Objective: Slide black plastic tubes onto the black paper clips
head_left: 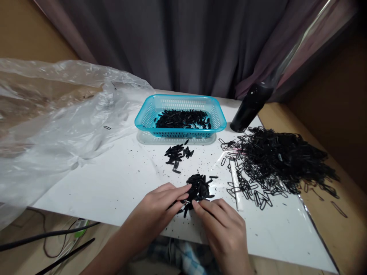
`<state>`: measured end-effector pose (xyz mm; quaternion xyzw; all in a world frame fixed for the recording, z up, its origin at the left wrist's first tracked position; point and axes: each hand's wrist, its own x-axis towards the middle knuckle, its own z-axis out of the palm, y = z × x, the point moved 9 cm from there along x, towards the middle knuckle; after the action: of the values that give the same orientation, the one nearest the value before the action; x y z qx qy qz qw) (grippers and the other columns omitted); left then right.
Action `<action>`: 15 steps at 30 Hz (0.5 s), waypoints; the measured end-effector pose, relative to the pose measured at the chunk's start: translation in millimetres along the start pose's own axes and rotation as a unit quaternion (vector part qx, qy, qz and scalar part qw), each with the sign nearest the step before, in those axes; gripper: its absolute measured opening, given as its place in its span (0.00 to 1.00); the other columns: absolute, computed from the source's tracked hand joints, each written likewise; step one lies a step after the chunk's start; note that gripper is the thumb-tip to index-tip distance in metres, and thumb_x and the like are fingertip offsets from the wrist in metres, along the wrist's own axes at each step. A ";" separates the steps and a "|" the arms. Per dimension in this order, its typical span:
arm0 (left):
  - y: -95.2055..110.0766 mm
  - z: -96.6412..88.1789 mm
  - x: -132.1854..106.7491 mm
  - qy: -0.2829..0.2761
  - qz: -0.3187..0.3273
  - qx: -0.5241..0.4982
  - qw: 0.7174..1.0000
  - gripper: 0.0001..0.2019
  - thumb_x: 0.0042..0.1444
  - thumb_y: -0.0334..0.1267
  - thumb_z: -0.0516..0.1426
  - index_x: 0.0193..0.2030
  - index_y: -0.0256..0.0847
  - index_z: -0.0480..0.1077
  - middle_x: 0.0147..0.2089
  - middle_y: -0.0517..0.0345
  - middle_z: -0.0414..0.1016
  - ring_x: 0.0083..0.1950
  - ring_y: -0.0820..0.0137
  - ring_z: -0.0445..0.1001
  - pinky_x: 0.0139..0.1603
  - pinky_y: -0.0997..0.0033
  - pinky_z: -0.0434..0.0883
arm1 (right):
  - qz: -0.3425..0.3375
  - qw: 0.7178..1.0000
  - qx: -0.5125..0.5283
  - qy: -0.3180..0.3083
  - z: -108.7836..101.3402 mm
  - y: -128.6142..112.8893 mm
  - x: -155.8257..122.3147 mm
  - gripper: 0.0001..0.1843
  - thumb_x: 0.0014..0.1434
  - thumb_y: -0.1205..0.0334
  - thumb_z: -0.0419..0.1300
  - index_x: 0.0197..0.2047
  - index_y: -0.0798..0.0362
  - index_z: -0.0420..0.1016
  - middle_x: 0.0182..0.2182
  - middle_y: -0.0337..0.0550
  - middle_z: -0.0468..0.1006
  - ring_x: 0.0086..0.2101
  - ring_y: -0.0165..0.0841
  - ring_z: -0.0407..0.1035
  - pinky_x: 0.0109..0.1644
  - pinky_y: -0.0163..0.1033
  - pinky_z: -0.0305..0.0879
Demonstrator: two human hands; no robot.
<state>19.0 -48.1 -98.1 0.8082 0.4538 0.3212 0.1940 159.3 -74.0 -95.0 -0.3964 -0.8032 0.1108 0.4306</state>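
Head view: left hand (pixel 162 202) and right hand (pixel 226 225), fingertips narrowed, grip impossible to tell, meet at the near black pile (pixel 197 185), likely set there for reach.

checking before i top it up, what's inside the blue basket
The blue basket holds a heap of short, dark pieces. The heap hides its own lower layers and the basket floor beneath, so anything underneath can't be seen.

- Basket (pixel 180 131) on the table (pixel 100 191), before the curtain (pixel 172 49)
- Pieces (pixel 197 184) in and before the basket
- Plastic bag (pixel 71 130) to its left
- Bottle (pixel 249 109) right, behind loops (pixel 281 156)
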 end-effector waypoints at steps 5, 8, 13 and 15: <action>-1.4 -1.0 0.3 0.008 -0.007 -0.022 1.000 0.17 0.64 0.27 0.57 0.58 0.41 0.73 0.41 0.56 0.83 0.42 0.70 0.82 0.46 0.78 0.79 | -0.003 1.000 0.020 -0.008 3.5 1.1 -7.1 0.20 0.67 0.75 0.53 0.57 0.52 0.76 0.41 0.46 0.84 0.33 0.36 0.72 0.34 0.41 0.70; -3.1 -0.7 1.4 0.014 -0.014 -0.030 0.999 0.17 0.63 0.26 0.57 0.56 0.42 0.74 0.41 0.56 0.83 0.41 0.69 0.82 0.44 0.76 0.79 | -0.012 0.998 0.057 -0.026 3.7 0.3 -8.5 0.19 0.66 0.75 0.54 0.56 0.52 0.75 0.41 0.47 0.84 0.32 0.35 0.71 0.33 0.40 0.70; -2.6 -6.8 1.0 0.049 -0.006 -0.030 0.998 0.14 0.62 0.30 0.61 0.55 0.41 0.75 0.40 0.55 0.83 0.40 0.69 0.82 0.42 0.76 0.79 | 0.015 0.996 0.086 -0.026 -3.6 4.3 -2.4 0.19 0.64 0.78 0.55 0.54 0.54 0.76 0.40 0.47 0.82 0.34 0.35 0.72 0.34 0.40 0.72; -0.1 -9.9 0.0 0.058 0.008 -0.024 0.998 0.15 0.61 0.33 0.64 0.55 0.40 0.74 0.40 0.55 0.83 0.39 0.68 0.82 0.41 0.76 0.78 | 0.030 0.996 0.082 -0.007 -7.3 6.3 0.1 0.18 0.64 0.78 0.56 0.53 0.54 0.76 0.39 0.47 0.82 0.34 0.34 0.72 0.35 0.39 0.73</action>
<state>12.1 -47.8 -91.1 0.7871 0.4495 0.3798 0.1846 168.3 -70.9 -93.8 -0.3828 -0.7822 0.1924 0.4523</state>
